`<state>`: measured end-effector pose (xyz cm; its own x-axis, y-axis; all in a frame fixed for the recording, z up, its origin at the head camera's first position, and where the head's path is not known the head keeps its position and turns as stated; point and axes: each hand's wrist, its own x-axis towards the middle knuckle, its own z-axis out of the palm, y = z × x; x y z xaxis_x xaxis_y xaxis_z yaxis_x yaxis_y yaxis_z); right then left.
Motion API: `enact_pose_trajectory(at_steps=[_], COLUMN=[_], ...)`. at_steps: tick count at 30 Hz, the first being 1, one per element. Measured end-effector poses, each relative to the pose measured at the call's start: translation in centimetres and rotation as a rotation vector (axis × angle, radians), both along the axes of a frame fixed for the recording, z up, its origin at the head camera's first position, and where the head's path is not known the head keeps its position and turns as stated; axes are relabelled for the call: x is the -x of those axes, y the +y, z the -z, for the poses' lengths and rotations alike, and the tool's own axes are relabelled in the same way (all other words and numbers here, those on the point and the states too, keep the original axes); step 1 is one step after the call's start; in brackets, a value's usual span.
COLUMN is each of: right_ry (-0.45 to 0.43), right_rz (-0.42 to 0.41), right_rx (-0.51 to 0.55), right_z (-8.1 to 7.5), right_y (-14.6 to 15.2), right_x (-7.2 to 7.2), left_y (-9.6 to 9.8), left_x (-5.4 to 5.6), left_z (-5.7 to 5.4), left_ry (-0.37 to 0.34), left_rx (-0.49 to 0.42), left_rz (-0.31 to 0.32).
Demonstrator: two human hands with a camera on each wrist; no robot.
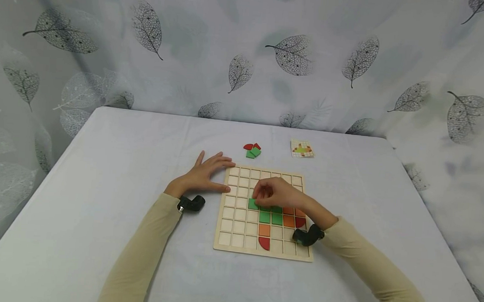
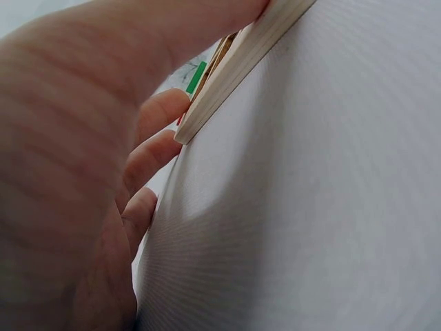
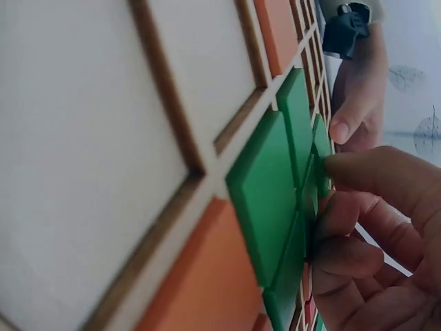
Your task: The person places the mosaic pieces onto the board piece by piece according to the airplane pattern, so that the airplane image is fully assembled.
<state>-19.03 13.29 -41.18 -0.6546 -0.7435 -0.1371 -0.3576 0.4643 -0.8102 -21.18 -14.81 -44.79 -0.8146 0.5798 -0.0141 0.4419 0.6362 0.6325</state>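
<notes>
A square wooden grid board [image 1: 228, 214] lies flat on the white-covered table. My left hand [image 1: 204, 174] spreads its fingers at the board's left side, the thumb and fingertips touching the edge near the upper left corner. Over the middle of the board, my right hand [image 1: 278, 192] has curled fingers, with thumb and fingertips pinching a green square tile [image 1: 252, 204] at its cell. Other green tiles [image 1: 264, 217] sit beside and below it. Orange pieces [image 1: 289, 221] and red quarter-round pieces [image 1: 264, 243] fill nearby cells. The right hand hides part of the upper rows.
Beyond the board lies a small pile of loose green tiles [image 1: 250, 154] and red pieces [image 1: 248, 147]. A pattern card [image 1: 302, 148] with a coloured grid picture lies to the right of it. Leaf-printed cloth [image 1: 253, 97] hangs behind the table.
</notes>
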Motion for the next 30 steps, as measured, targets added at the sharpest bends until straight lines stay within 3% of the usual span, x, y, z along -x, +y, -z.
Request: enact_pose_trajectory(at_steps=[5,30], right_ry=[0.045,0.099], right_rz=[-0.027,-0.122], right_rx=[-0.030,-0.045], right_z=[0.03,-0.38], right_y=[-0.11,-0.03], right_x=[-0.04,0.92], left_y=[-0.04,-0.08], left_x=[0.06,0.28], left_z=[-0.02,0.40], left_ry=[-0.010,-0.003], left_rx=[0.006,0.019], left_rz=[-0.006,0.000])
